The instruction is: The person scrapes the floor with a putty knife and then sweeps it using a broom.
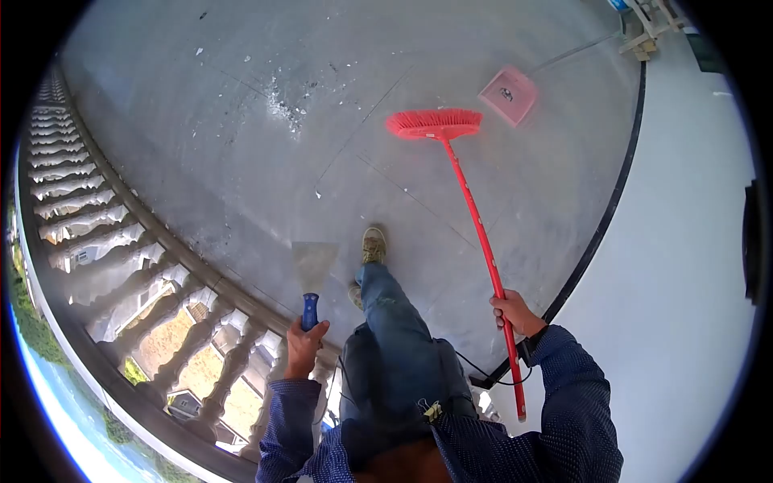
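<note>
My left hand (pixel 303 344) is closed round the blue handle of a putty knife (pixel 315 264), whose wide flat blade points forward over the floor. In my right hand (pixel 516 312) is the red pole of a broom (pixel 481 227), gripped near its lower end. The broom's red bristle head (pixel 433 123) is out in front of me, close to a pink dustpan (pixel 510 96) with a few dark bits in it. White crumbs of debris (pixel 286 109) are scattered on the floor ahead, left of the broom head.
A curved balustrade (pixel 165 310) with pale balusters runs along my left, with buildings visible below. To the right stands a white wall (pixel 676 241) with a dark skirting. Some wooden item (pixel 644 36) sits at the far right corner. My shoe (pixel 374 245) is on the grey floor.
</note>
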Demonstrator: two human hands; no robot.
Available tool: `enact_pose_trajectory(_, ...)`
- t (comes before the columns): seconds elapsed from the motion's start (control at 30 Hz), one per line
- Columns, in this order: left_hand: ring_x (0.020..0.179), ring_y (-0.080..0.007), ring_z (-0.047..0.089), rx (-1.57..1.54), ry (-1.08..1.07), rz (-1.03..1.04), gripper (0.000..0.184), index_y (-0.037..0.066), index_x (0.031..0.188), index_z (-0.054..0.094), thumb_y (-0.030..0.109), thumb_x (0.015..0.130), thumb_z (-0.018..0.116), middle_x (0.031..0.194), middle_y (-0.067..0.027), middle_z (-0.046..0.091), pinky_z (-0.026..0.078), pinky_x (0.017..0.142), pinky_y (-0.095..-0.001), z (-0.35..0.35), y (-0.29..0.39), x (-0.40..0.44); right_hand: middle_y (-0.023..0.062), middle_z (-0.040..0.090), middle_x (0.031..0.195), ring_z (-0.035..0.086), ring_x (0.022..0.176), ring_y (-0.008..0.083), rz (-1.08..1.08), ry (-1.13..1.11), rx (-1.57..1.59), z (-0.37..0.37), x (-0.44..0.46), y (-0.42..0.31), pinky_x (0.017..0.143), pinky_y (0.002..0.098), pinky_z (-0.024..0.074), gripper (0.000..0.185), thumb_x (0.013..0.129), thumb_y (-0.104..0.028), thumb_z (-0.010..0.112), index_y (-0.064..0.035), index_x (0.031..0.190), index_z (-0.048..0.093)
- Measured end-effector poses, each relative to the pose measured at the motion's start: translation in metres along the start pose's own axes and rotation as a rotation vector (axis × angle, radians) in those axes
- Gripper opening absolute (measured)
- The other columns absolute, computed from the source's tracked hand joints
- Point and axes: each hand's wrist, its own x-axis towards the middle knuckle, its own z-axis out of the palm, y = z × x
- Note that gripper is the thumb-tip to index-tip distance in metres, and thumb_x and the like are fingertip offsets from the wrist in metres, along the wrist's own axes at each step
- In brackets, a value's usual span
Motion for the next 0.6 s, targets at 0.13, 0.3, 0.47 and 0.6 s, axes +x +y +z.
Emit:
enact_pose_trajectory(0.13, 0.055, -0.0158, 0.056, 0.115, -0.100, 0.123, 0.032, -0.004, 0.082, 0.061, 0.024, 0.078, 0.076, 0.065, -0.0073, 0.058, 0.046, 0.054, -0.0317, 0.011, 0.076, 0.013, -0.0007, 0.051, 0.066, 0.050, 0.047, 0.0112, -0.141, 0.020, 0.058, 0.029, -0.017, -0.030, 0.046, 0.0315, 0.0466, 0.015, 0.093, -0.018, 0.060, -0.0067, 0.084, 0.054)
enact_pose_trajectory(0.3, 0.053, -0.0151, 0.055, 0.203, -0.141, 0.221, 0.031, -0.003, 0.080, 0.060, 0.024, 0.079, 0.075, 0.063, -0.0065, 0.058, 0.045, 0.051, -0.0317, 0.024, 0.147, 0.017, 0.0072, 0.060, 0.070, 0.058, 0.050, 0.0164, -0.132, 0.202, -0.201, 0.030, -0.043, -0.032, 0.048, 0.0325, 0.0495, 0.023, 0.089, -0.022, 0.064, -0.0005, 0.086, 0.057)
enact_pose_trajectory(0.47, 0.052, -0.0155, 0.055, 0.185, -0.209, 0.280, 0.032, -0.002, 0.079, 0.060, 0.025, 0.078, 0.077, 0.062, -0.0070, 0.058, 0.045, 0.051, -0.0328, 0.045, 0.191, 0.026, 0.0299, 0.069, 0.094, 0.068, 0.093, 0.0464, -0.218, 0.558, -0.563, 0.006, -0.074, -0.011, 0.086, 0.0539, 0.0519, 0.030, 0.087, -0.019, 0.059, 0.0041, 0.106, 0.057)
enact_pose_trajectory(0.6, 0.052, -0.0156, 0.055, 0.310, -0.282, 0.451, 0.036, -0.003, 0.079, 0.060, 0.028, 0.078, 0.077, 0.062, -0.0084, 0.058, 0.045, 0.051, -0.0347, 0.067, 0.208, 0.042, 0.0308, 0.068, 0.100, 0.067, 0.097, 0.0482, -0.056, 0.614, -0.705, -0.008, -0.094, -0.004, 0.089, 0.0547, 0.0508, 0.032, 0.085, -0.016, 0.058, 0.0037, 0.110, 0.054)
